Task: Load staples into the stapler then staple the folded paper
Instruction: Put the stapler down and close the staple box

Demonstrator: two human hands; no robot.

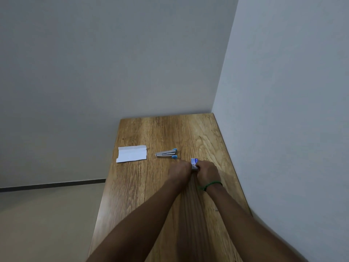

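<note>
Wooden worktop (166,133) set into a corner, grey walls (113,53) behind and to the right. Both bare forearms reach in from the bottom of the frame.

Left hand (180,170) and right hand (207,173) meet over the right part of the worktop, both closed around a small white box (194,161) with a blue-purple mark on its top end, probably the staple box. Fingers curl in on it from either side; only the upper end of the box shows between the hands. Whether the box is open, and what is inside it, cannot be told: too small and hidden by the fingers. Green band (212,184) on the right wrist.

Stapler (166,154): silver metal with blue ends, lying on the worktop just beyond and to the left of the hands, untouched. Its arms look spread apart at the blue end, narrow at the left tip. Staples inside cannot be seen.

Folded paper (131,153): white, flat on the worktop near the left edge, left of the stapler, apart from it. Far edge slightly ragged, one corner overhanging the worktop edge.
</note>
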